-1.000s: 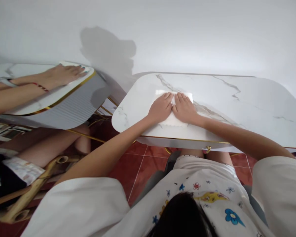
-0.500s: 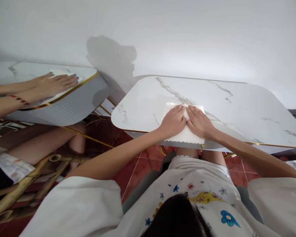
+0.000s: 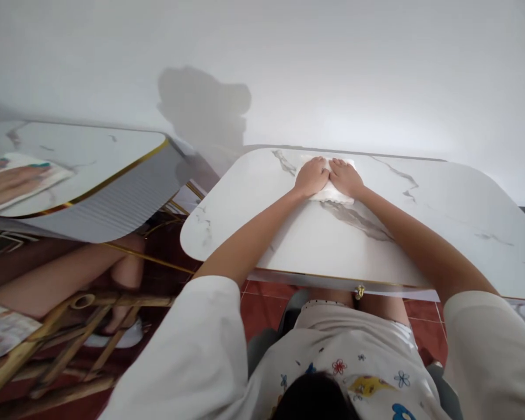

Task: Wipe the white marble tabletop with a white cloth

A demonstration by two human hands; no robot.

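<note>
Both my hands press flat on a white cloth (image 3: pixel 328 191) lying on the white marble-look table (image 3: pixel 441 233). My left hand (image 3: pixel 311 176) and my right hand (image 3: pixel 345 177) lie side by side near the table's far edge, fingers stretched out over the cloth. My arms reach straight across the tabletop. Most of the cloth is hidden under my palms.
A second marble-look table (image 3: pixel 96 160) with a gold rim stands to the left. Another person's hand (image 3: pixel 9 182) lies flat on a white cloth there, and their legs show below. A bamboo chair frame (image 3: pixel 61 338) stands on the red tiled floor. A white wall is behind.
My hands have pushed the cloth from the table's near edge out to its far edge. The other person's hand has drawn back to the left.
</note>
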